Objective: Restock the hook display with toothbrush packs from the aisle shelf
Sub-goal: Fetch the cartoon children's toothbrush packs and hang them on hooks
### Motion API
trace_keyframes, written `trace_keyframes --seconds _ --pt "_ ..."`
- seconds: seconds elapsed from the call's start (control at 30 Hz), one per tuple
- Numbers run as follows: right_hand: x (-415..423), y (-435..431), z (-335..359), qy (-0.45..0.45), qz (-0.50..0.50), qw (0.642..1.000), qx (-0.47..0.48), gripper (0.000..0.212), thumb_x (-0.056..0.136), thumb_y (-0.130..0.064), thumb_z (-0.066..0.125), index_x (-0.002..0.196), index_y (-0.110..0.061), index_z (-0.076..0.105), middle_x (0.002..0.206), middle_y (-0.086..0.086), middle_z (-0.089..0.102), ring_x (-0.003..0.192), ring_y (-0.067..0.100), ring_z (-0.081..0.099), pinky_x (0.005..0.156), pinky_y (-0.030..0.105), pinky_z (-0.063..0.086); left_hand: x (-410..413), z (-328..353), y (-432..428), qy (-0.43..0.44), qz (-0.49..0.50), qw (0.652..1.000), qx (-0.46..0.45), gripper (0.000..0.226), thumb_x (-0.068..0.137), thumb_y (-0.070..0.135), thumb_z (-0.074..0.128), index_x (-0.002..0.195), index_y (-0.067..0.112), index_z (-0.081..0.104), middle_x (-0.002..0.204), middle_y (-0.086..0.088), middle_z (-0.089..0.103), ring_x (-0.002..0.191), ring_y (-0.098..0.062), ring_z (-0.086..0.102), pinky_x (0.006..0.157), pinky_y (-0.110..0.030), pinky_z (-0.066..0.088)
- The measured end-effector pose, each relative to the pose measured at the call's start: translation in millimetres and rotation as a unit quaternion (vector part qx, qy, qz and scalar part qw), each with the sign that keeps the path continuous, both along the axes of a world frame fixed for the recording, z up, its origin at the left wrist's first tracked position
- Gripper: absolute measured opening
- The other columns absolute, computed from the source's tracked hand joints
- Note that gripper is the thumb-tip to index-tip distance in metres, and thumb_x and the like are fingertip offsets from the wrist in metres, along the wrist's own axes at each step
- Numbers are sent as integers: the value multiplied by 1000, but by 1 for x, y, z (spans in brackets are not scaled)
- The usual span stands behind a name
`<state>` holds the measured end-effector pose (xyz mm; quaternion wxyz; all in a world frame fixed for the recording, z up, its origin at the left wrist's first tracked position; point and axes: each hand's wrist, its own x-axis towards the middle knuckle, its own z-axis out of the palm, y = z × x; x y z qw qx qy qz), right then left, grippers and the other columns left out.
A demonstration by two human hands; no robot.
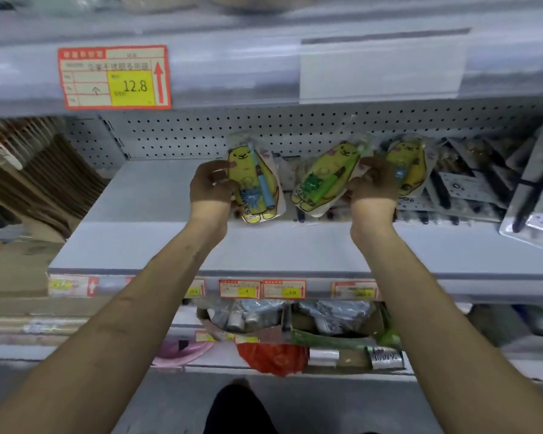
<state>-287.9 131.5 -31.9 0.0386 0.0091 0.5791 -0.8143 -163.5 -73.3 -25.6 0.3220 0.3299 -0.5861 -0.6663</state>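
both forearms reach up and away toward the aisle shelf (157,214), above a dark shape at the bottom edge that is probably a leg or shoe. the left hand (209,186) grips a blue toothbrush pack (257,183) by its left edge, fingers curled round it, holding it upright just above the shelf. the right hand (373,183) pinches a green toothbrush pack (323,177) at its right edge, tilted, just right of the blue one. a third toothbrush pack (411,170) sits partly behind the right hand; whether that hand holds it too cannot be told. the job looks to be at an early stage: packs are being gathered from the shelf and none hangs on a hook yet. the pegboard back panel (264,133) behind them shows rows of holes but no hook that can be made out, so the hook display seems to lie out of view. blur smears the pack print, the dark packages (470,183) at far right and the small labels; only the 12.8 price tag (115,76) reads clearly.
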Motion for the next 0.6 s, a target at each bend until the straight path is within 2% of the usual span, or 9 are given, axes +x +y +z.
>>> trace_keyframes --seconds 0.1,0.17,0.27,0.33,0.43,0.5,0.57,0.6 --pt "23 50 -2 6 -21 998 58 47 85 13 46 115 -20 60 108 1 62 97 25 61 77 41 55 -5 -1 37 -9 -55 998 2 46 82 -13 54 114 18 62 119 -17 69 90 -38 70 60 -40 59" --pt "37 84 -2 -5 -39 996 81 51 86 11 50 121 -24 58 108 -2 64 97 18 63 81 42 58 -11 0 67 -8 -103 994 27 47 84 -16 58 116 18 61 113 -18 72 86 -33 69 60 -36 59" --pt "52 131 1 -24 -68 995 68 62 77 6 53 125 -34 54 119 7 67 105 25 67 79 45 60 -19 5 108 -38 -174 982 55 44 91 -17 59 128 6 59 102 -14 77 78 -28 74 62 -35 61" --pt "58 160 6 -48 -91 994 46 67 82 12 52 133 -32 48 118 11 67 94 24 68 71 39 57 -27 12 133 -67 -221 970 74 39 93 -12 61 131 -1 60 102 -13 78 79 -27 75 67 -38 62" --pt "67 200 13 -85 -135 986 51 66 90 12 48 144 -25 42 112 5 70 81 15 65 69 34 51 -43 25 176 -111 -294 945 96 19 97 -7 62 115 -8 68 90 -5 80 75 -20 76 68 -36 62" --pt "72 231 15 -112 -175 977 39 61 92 11 48 144 -21 44 105 2 70 78 13 64 63 29 49 -52 32 208 -124 -345 925 102 18 97 -7 61 112 -6 70 98 -8 80 80 -21 75 73 -38 63" --pt "76 256 17 -136 -206 969 23 54 96 11 48 140 -19 47 95 -1 69 74 12 63 53 20 45 -59 35 235 -130 -386 909 93 21 96 -9 59 113 -3 70 105 -13 78 81 -22 74 70 -36 63" --pt "81 272 18 -147 -217 965 20 52 96 10 47 140 -19 48 90 -3 67 73 11 61 53 18 44 -62 35 251 -137 -404 900 92 21 97 -10 58 111 -1 70 106 -16 77 80 -23 74 67 -34 64"
